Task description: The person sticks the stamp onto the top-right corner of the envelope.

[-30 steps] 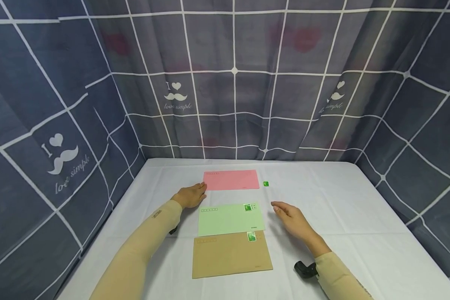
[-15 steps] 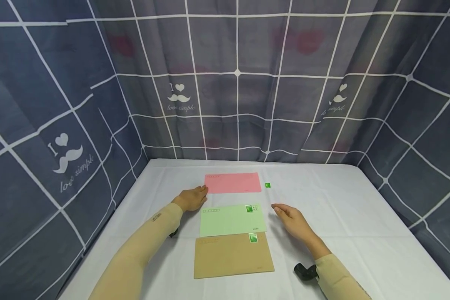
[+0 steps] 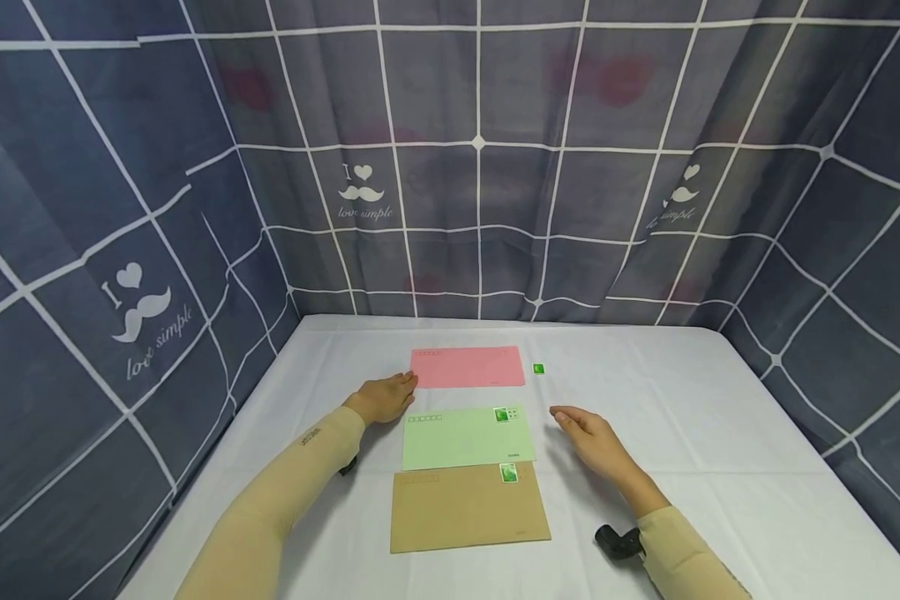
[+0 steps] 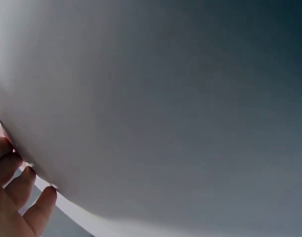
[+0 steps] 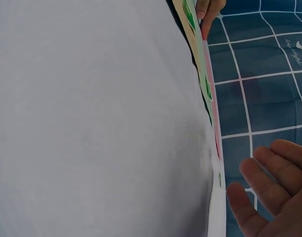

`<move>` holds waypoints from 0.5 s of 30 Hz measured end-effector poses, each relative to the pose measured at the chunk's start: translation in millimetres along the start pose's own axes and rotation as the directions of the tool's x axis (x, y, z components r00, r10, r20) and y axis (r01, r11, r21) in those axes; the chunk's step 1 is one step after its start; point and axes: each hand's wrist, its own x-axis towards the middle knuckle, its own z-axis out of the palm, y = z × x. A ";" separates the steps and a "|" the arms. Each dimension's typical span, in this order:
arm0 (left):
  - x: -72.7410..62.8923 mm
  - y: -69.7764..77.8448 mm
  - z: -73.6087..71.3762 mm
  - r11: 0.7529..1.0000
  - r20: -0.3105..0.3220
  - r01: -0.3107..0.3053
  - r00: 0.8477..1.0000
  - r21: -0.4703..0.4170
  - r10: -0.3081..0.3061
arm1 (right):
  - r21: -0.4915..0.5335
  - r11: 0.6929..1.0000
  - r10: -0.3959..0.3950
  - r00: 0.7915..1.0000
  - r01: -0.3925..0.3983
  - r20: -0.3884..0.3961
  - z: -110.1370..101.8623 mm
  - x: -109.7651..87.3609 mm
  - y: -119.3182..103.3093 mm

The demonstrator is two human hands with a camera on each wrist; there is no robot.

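My left hand [image 3: 382,398] lies over the table with its fingertips on the left end of a pink envelope [image 3: 468,367], fingers extended. In the left wrist view its fingers [image 4: 38,212] spread at the lower left against the white cloth. My right hand [image 3: 588,437] is held to the right of a light green envelope [image 3: 465,443], fingers straight and together, holding nothing. Its palm side and fingers [image 5: 269,192] show in the right wrist view. A small green stamp [image 3: 538,368] lies just right of the pink envelope.
A brown envelope [image 3: 468,512] lies nearest, touching the green one's lower edge. Green stamps sit at the upper right of both the green [image 3: 502,414] and brown [image 3: 508,472] envelopes. The white-clothed table [image 3: 705,417] is bordered by dark gridded curtains [image 3: 435,192].
The pink envelope has slid slightly nearer, toward the green one, with my left fingertips on it. My right hand has stayed almost still. The head view has shifted a little.
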 end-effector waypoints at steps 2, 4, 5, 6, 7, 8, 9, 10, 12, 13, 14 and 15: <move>-1.4 0.5 -0.4 1.000 0.007 0.006 1.000 0.003 -0.006 | -0.006 1.000 0.001 1.000 -0.001 0.002 -0.3 0.4 0.4; -2.5 1.3 -1.4 1.000 0.008 0.011 1.000 0.001 -0.011 | -0.009 1.000 0.002 1.000 -0.002 0.002 -0.9 0.6 0.8; -3.2 1.7 -1.8 1.000 0.010 0.013 1.000 0.002 -0.013 | -0.008 1.000 0.002 1.000 -0.002 0.002 -1.3 0.7 1.0; -3.6 1.9 -2.3 1.000 0.009 0.012 1.000 0.003 -0.012 | -0.007 1.000 0.002 1.000 -0.002 0.001 -1.8 0.7 1.1; -4.1 2.2 -2.6 1.000 0.004 0.012 1.000 0.001 -0.012 | -0.005 1.000 0.003 1.000 -0.003 0.001 -2.2 0.9 1.4; -4.6 2.4 -2.7 1.000 0.001 0.013 1.000 -0.002 -0.013 | -0.001 1.000 0.002 1.000 -0.002 0.002 -2.5 1.1 1.7; -5.3 2.5 -2.7 1.000 -0.002 0.014 1.000 0.000 -0.014 | -0.003 1.000 -0.002 1.000 0.002 0.004 -2.8 1.3 1.7; -6.0 2.7 -2.6 1.000 -0.003 0.014 1.000 0.000 -0.014 | 0.007 1.000 0.006 1.000 -0.006 0.005 -2.9 1.5 1.9; -8.0 2.9 -1.1 1.000 -0.005 0.011 1.000 0.003 -0.011 | 0.009 1.000 0.013 1.000 -0.013 0.012 -2.9 1.3 2.4; -9.3 3.0 0.0 1.000 -0.005 0.010 1.000 0.004 -0.010 | 0.008 1.000 0.014 1.000 -0.014 0.016 -2.8 1.2 3.1; -10.4 3.1 1.3 1.000 -0.006 0.009 1.000 0.007 -0.009 | 0.005 1.000 0.015 1.000 -0.016 0.018 -2.7 0.8 3.4; -11.7 3.1 2.4 1.000 -0.005 0.010 1.000 0.011 -0.010 | 0.005 1.000 0.017 1.000 -0.017 0.020 -2.5 0.2 3.9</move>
